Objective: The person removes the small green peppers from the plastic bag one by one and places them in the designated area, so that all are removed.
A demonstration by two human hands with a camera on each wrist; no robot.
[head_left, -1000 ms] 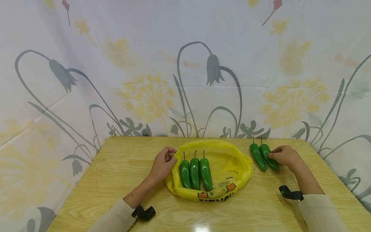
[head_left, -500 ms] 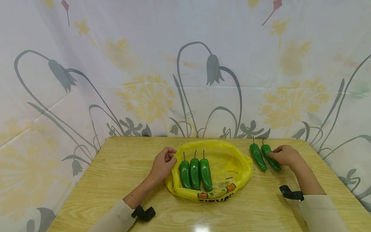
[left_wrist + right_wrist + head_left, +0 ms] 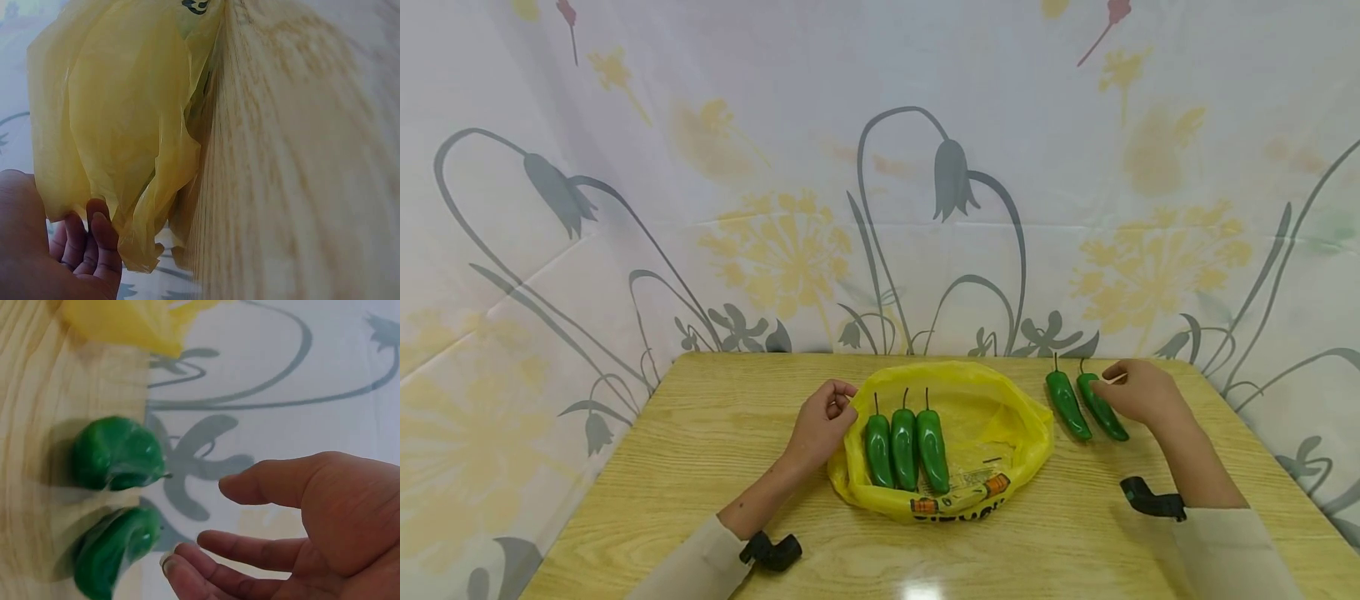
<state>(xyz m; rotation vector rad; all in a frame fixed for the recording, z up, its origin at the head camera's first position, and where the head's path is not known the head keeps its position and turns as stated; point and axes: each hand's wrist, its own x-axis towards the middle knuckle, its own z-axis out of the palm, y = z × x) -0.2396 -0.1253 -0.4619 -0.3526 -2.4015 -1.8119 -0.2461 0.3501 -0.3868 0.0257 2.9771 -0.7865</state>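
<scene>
A yellow plastic bag point(image 3: 1037, 450) lies with its mouth spread wide on the table. Three green chili peppers point(image 3: 904, 450) sit side by side in its left part, stems pointing away. My left hand point(image 3: 822, 423) pinches the bag's left rim between curled fingers, also seen in the left wrist view. To the right of the bag lie two more green peppers, a left one point(image 3: 1067, 404) and a right one point(image 3: 1102, 410). Just above the right pepper is my right hand point(image 3: 1142, 392), holding nothing; the right wrist view shows its thumb and fingers spread apart, clear of both peppers.
The wooden table point(image 3: 715, 467) reaches back to a flower-printed cloth point(image 3: 790, 150) hanging behind it. Black wrist cameras sit on the left wrist point(image 3: 771, 552) and right wrist point(image 3: 1152, 498).
My right hand has let go of the right pepper and risen a little. That pepper shifted slightly to the right, away from its neighbour. The left hand and bag stay put.
</scene>
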